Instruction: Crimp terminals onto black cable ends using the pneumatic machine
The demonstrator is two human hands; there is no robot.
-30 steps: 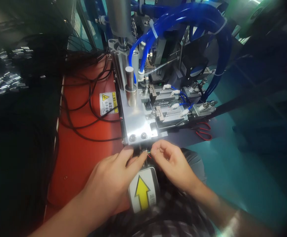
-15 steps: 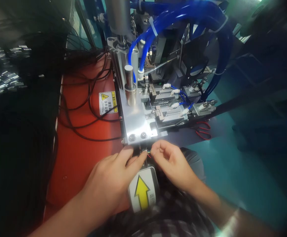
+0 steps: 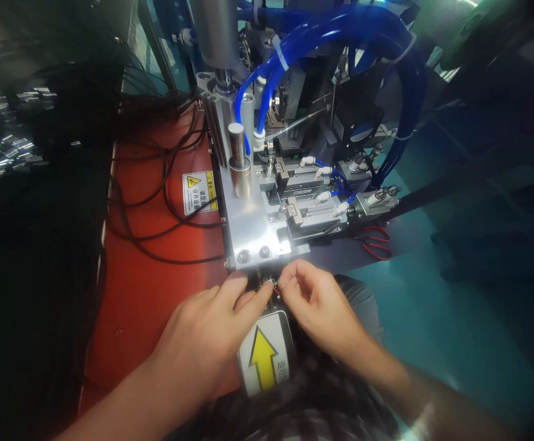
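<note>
At the front edge of the machine's metal plate [image 3: 254, 229], several thin coloured wires [image 3: 275, 286] show between my two hands, with red, green and pale strands. My left hand [image 3: 212, 315] is closed, its thumb tip pressed at the left end of these wires and its index finger bent against the area under the plate. From the right, my right hand [image 3: 315, 300] pinches the wires between thumb and curled fingers. The far wire ends are hidden by my fingers and the machine. Just below lies a white label with a yellow arrow [image 3: 263, 358].
Air cylinders with white fittings [image 3: 324, 199] and thick blue hoses [image 3: 363, 27] rise behind. Black cables [image 3: 157, 236] cross the red surface [image 3: 142, 306] at left, past a warning label [image 3: 200, 192]. Red-handled scissors [image 3: 377, 244] lie at right. Dark cable bundles with shiny ends [image 3: 12, 153] sit far left.
My hands keep nearly the same pose. The right fingertips have shifted slightly left, and a little more of the red wire shows. The view has moved a bit.
</note>
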